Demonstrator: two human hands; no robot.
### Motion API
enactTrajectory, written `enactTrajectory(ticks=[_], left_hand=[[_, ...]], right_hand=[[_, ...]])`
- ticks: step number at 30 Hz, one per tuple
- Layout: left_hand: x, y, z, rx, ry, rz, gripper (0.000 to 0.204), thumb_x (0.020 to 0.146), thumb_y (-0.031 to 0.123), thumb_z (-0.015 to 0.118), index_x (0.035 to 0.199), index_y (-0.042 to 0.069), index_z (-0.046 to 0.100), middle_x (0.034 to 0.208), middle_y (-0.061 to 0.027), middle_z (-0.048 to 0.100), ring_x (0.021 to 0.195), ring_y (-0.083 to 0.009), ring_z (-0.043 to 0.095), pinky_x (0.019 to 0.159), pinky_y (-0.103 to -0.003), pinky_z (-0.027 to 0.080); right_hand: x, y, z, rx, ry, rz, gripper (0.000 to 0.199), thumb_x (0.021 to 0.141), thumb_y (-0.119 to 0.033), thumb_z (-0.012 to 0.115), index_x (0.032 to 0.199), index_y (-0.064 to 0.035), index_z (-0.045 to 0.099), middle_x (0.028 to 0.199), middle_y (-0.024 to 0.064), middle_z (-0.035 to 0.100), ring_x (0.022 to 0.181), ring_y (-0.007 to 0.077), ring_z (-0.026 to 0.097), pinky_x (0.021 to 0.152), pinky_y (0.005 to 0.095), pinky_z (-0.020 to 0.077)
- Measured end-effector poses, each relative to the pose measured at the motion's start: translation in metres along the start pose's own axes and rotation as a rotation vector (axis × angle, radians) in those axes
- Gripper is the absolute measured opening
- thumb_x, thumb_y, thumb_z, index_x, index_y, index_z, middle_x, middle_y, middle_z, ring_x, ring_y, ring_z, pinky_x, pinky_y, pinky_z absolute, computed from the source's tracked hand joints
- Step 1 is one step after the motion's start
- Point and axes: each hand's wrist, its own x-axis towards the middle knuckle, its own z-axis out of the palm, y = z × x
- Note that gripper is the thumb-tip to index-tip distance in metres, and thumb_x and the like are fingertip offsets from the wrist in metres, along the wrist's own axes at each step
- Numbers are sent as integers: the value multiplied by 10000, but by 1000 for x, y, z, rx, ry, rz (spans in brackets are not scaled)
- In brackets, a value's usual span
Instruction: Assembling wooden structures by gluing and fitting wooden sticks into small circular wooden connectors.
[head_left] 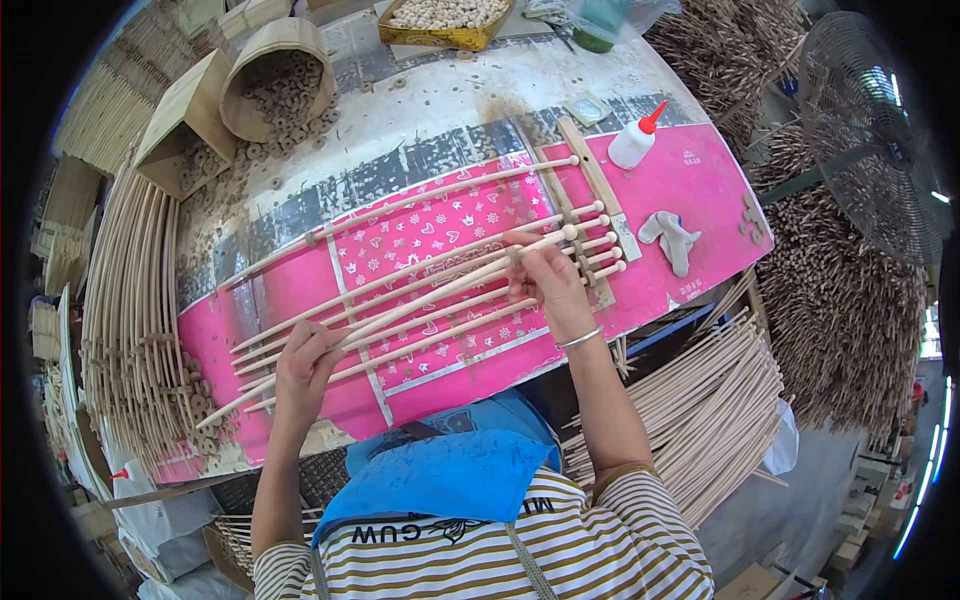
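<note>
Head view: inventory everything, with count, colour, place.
Table: one, whitish, centre
Mat: one, pink, on table
Lying rods: several, pale, on mat
Held rod: at least one, pale, above mat
Bottle: one, white, red-tipped, mat's right
Cloth: one, white, below bottle
Tray: one, yellow, table's far edge
Beads: many, pale, in tray
Tub: one, tan, upper left
Box: one, tan, beside tub
Rings: many, brown, in tub and box
Fan: one, dark, upper right
Sticks: many, brown, right
Stacked rods: many, pale, left and lower right
Apron: one, blue, lower centre
Left hand: one, bare, on held rod
Right hand: one, bare, on held rod
</note>
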Motion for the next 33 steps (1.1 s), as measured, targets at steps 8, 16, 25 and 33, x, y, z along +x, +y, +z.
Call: enactTrajectory(ticks=[8,16,25,33], left_hand=[[8,-2,4,3,-2,-23,231,867,-33,691,1095,-20,722,933,-95,578,831,-208,599,711,-322,474],[30,-5,15,19,-31,4,245,880,-24,692,1122,-9,728,925,-100,593,825,-218,614,721,-328,487],[111,-30,67,62,-10,91,222,920,38,683,1136,28,733,911,-108,580,787,-243,622,697,-356,492],[130,-35,99,114,-72,49,234,909,82,700,1138,53,745,927,-96,595,836,-271,639,754,-393,504]], right_hand=[[8,16,-20,-113,4,17,402,991,-234,712,1325,-25,632,896,18,670,727,72,635,618,224,538],[9,8,-20,-55,55,-43,239,984,-253,728,1029,-35,642,812,23,659,635,67,622,530,200,496],[1,5,-39,-166,207,-166,285,1034,-322,654,1127,-53,648,826,7,655,650,53,603,529,185,460],[-10,1,-45,-167,233,-172,284,1050,-304,628,1169,-48,650,839,1,654,657,43,595,533,177,450]])
